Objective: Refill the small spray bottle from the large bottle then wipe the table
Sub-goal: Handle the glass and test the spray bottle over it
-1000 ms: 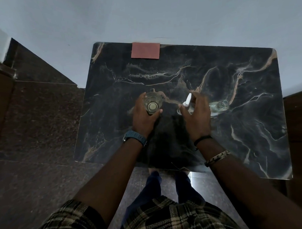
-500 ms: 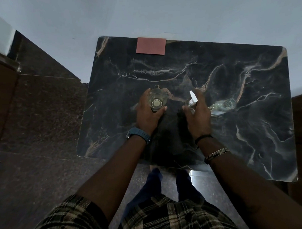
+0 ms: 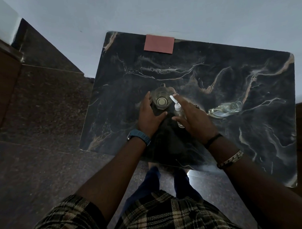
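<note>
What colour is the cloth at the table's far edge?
Dull pinkish-red, plain; the cloth shows clearly in the head view.

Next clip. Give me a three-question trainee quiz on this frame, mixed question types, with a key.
1. True or false: the red cloth lies at the table's far edge, away from both hands.
2. Which hand holds the small spray bottle?
A. left hand
B. right hand
C. neither
3. Fill in: the left hand grips the upright ____ bottle, seen from above.

Key: 1 true; 2 B; 3 large
</note>
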